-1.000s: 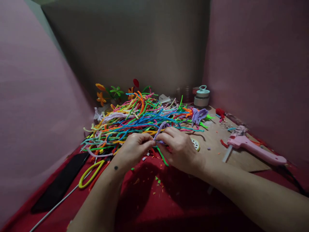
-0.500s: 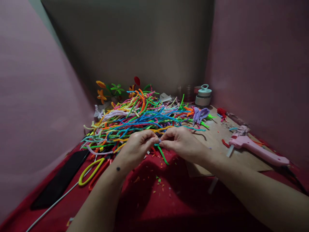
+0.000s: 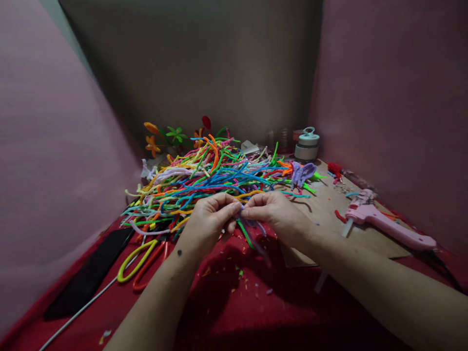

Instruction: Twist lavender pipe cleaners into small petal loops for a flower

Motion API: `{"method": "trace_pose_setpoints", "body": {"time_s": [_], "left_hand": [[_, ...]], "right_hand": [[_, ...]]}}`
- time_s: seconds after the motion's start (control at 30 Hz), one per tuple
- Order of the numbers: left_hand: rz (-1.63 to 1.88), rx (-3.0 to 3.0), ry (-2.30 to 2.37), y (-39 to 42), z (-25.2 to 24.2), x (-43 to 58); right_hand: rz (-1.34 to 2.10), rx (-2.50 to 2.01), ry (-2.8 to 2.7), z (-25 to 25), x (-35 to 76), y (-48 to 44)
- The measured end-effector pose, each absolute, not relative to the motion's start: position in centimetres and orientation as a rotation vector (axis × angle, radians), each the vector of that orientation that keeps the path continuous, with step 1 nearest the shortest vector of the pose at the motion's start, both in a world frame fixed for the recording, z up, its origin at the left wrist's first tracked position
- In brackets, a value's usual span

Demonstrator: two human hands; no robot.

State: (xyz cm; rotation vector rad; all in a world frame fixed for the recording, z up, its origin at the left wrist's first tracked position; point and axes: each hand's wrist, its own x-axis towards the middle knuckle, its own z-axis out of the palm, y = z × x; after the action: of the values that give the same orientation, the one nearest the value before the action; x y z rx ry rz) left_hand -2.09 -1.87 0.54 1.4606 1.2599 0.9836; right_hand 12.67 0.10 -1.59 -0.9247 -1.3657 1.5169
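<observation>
My left hand (image 3: 210, 219) and my right hand (image 3: 274, 214) meet fingertip to fingertip just above the red cloth (image 3: 226, 302). Both pinch a short purple pipe cleaner piece (image 3: 252, 226), whose ends hang down below my right fingers. A green pipe cleaner (image 3: 245, 234) lies on the cloth right under them. Just beyond my hands spreads a big heap of pipe cleaners (image 3: 208, 183) in many colours. A finished purple pipe cleaner flower (image 3: 302, 173) rests at the heap's right end.
A pink glue gun (image 3: 383, 222) lies on a cardboard sheet (image 3: 340, 219) at the right. Scissors with yellow and orange handles (image 3: 141, 261) and a black flat object (image 3: 89, 275) lie at the left. Tape rolls (image 3: 306, 146) and pipe cleaner flowers (image 3: 171, 136) stand by the back wall.
My hands drew a little toward me and closer together. The purple piece, looped above my right fingers a second ago, now hangs below them.
</observation>
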Motion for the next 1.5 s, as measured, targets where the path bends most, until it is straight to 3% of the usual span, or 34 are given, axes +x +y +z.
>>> {"method": "trace_pose_setpoints", "body": {"time_s": [0.43, 0.53, 0.67, 0.83, 1.03, 1.27, 1.5], "left_hand": [[1.205, 1.996, 1.554, -1.9, -0.3, -1.6], [1.203, 1.84, 1.472, -1.7, -0.4, -1.5], [1.066, 1.517, 1.204, -1.4, -0.3, -1.6], [1.117, 1.39, 1.308, -1.3, -0.5, -1.4], [1.104, 1.122, 1.102, -0.2, -1.8, -1.5], [1.009, 1.17, 1.036, -0.1, -1.4, -2.1], [1.042, 1.202, 1.082, -0.5, -1.1, -1.7]], "right_hand": [[1.773, -0.808, -1.309, -2.8, 12.6, 0.4], [1.788, -0.871, -1.234, -2.4, 12.6, 0.1], [1.699, -0.876, -1.292, -2.3, 12.6, 0.0], [1.582, -0.954, -1.509, -3.2, 12.4, 0.3], [0.95, -1.047, -1.785, -3.0, 12.0, -0.2], [1.688, -0.812, -1.458, -3.3, 12.4, 0.3], [1.756, -0.723, -1.023, -3.5, 12.2, 1.1]]}}
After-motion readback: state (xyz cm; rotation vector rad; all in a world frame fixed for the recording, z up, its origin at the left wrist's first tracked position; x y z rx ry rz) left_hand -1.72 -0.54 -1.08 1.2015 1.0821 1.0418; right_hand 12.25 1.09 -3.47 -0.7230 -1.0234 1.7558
